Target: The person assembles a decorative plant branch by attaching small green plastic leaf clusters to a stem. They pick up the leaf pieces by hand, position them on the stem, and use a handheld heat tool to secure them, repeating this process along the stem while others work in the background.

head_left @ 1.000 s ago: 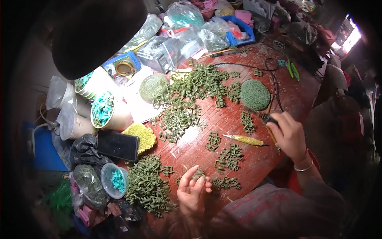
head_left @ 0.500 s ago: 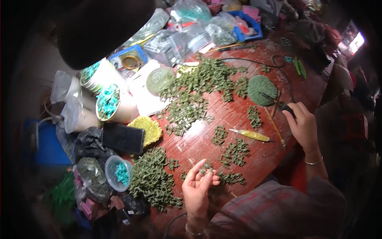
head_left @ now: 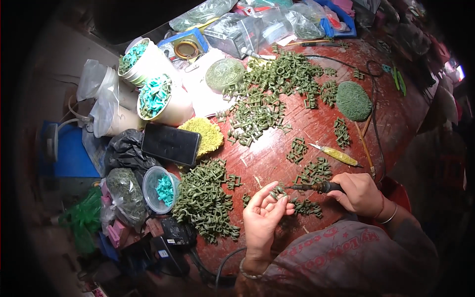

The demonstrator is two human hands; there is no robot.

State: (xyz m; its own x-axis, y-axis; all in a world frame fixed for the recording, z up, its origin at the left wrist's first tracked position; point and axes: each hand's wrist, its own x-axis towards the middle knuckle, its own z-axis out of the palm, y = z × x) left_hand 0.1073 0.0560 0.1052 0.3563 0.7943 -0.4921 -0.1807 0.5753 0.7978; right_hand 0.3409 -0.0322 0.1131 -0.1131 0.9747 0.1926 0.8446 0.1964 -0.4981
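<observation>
My left hand (head_left: 263, 216) pinches a small green wax piece (head_left: 278, 191) between thumb and fingertips above the reddish wooden table (head_left: 396, 119). My right hand (head_left: 360, 194) grips a thin black-handled iron (head_left: 311, 187) whose metal tip points left and meets the piece. Small clusters of green pieces (head_left: 308, 174) lie just beyond the hands. A large heap of the same green pieces (head_left: 205, 200) sits to the left of my left hand.
A yellow-handled knife (head_left: 336, 155), a round green disc (head_left: 353, 101) and another big heap of green pieces (head_left: 269, 96) lie farther back. A black phone (head_left: 170, 144) on a yellow sponge (head_left: 205, 134), white buckets of teal pieces (head_left: 158, 96) and plastic bags crowd the left side.
My right hand came in from the right edge of the table with the iron toward my left hand. My left hand lifted a green piece to meet the tip.
</observation>
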